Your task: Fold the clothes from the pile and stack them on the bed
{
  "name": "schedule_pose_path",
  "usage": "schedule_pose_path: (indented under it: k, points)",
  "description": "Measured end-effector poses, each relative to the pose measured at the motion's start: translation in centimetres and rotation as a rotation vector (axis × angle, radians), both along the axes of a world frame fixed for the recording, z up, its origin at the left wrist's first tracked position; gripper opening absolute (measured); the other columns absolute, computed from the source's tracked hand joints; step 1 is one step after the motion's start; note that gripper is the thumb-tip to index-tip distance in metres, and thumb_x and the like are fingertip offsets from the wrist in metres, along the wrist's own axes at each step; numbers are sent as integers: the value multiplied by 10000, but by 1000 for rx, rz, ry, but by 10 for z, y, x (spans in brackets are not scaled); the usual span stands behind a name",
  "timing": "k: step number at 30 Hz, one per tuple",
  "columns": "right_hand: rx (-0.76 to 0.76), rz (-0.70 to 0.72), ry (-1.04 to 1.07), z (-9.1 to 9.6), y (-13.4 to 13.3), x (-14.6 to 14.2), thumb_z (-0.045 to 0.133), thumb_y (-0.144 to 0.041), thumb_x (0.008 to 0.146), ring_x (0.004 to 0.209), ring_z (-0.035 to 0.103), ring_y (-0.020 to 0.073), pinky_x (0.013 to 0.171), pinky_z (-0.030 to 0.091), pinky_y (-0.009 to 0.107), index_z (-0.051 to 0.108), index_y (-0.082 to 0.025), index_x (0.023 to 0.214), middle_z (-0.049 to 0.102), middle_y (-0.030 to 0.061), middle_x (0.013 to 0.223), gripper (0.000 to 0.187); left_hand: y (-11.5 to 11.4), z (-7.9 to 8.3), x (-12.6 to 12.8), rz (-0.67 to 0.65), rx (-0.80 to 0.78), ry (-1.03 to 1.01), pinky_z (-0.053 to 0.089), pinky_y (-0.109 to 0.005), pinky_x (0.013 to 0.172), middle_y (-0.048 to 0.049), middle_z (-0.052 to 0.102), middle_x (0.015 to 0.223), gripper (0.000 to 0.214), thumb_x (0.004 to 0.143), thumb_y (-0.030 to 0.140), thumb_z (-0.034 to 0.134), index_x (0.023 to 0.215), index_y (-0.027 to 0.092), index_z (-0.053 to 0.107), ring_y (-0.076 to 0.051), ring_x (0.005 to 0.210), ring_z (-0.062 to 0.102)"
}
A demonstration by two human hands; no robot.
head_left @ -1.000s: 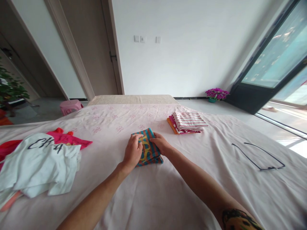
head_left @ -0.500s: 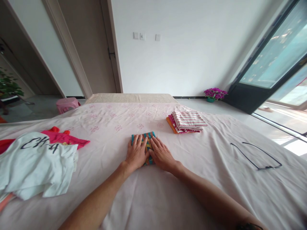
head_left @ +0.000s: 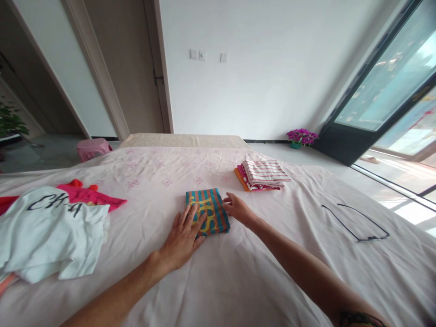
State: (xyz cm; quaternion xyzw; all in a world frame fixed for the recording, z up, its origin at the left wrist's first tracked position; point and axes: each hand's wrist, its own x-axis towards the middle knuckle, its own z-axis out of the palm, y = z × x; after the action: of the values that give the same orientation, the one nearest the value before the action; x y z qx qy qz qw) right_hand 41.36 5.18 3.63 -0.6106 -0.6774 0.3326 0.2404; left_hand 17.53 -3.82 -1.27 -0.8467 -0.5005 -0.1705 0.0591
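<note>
Now right hand (head_left: 238, 209) had slid off folded cloth (head_left: 213, 209) to right edge, fingers curled, grip unclear; left hand (head_left: 180, 238) lay spread on near-left part, gripping nothing. Cloth sat left of clothes stack (head_left: 264, 173), looked smoothed.

A plain white wall (head_left: 265, 77) stands behind, with three pale plates (head_left: 194, 54) mounted on it — and a brown door (head_left: 126, 68) to the left. A pink stool (head_left: 93, 149) sits on the glossy grey floor (head_left: 272, 148); purple flowers (head_left: 302, 136) stand near a dark-framed glass door (head_left: 374, 95) at right — bright daylight beyond.
</note>
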Motion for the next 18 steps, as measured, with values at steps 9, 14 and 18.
schedule_pose_path:
  k: [9, 14, 18]
  points:
    - [-495, 3, 300, 27, 13, -25, 799, -370, 729, 709, 658, 166, 609, 460, 255, 706, -148, 914, 745, 58, 832, 303, -6, 4, -7, -48, -14, -75, 319, -537, 1171, -106, 216, 1647, 581, 955, 414, 510, 1508, 278, 393, -328, 1511, 185]
    - [-575, -44, 402, 29, 11, -32, 796, -313, 717, 812, 703, 201, 728, 531, 317, 722, -180, 945, 764, 58, 889, 274, -5, 7, -9, -59, -83, -232, 334, -514, 1179, -90, 319, 1610, 505, 948, 376, 524, 1438, 256, 501, -306, 1495, 247]
    - [-513, -10, 622, 22, 5, -40, 791, -297, 700, 854, 723, 234, 778, 565, 342, 713, -157, 965, 769, 83, 900, 310, -2, 9, -12, -20, -130, -444, 385, -478, 1158, -107, 475, 1506, 399, 971, 335, 466, 1330, 216, 595, -268, 1419, 406]
